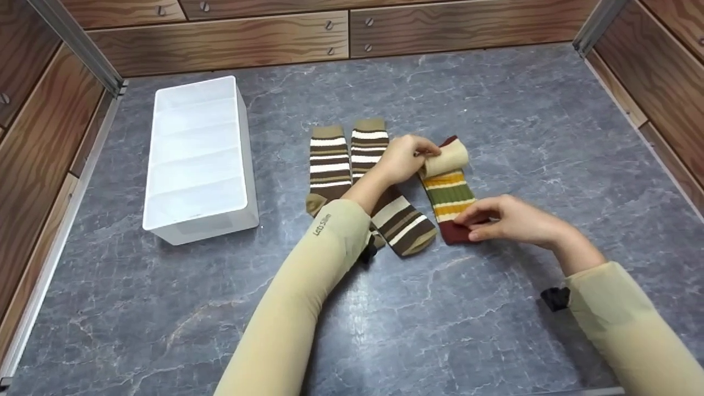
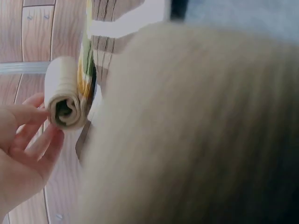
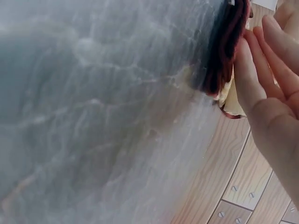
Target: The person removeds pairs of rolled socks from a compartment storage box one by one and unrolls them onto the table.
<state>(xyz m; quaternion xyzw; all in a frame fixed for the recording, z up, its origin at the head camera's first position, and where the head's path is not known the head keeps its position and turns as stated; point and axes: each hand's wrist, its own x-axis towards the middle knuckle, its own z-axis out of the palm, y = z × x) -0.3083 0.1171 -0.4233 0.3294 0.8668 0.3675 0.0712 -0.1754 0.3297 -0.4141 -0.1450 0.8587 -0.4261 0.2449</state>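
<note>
A: Where does the green-and-yellow striped sock (image 1: pixel 448 190) lie?

B: On the worktop (image 1: pixel 495 99), long axis running away from the person. Left hand (image 1: pixel 404 157) grips its rolled far end; right hand (image 1: pixel 503 220) pins the maroon near end with fairly straight fingers.

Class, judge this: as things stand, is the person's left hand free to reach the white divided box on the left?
Probably not right away. The path across the table to the white box looks open, but the left hand is gripping the rolled end of the striped sock.
</note>
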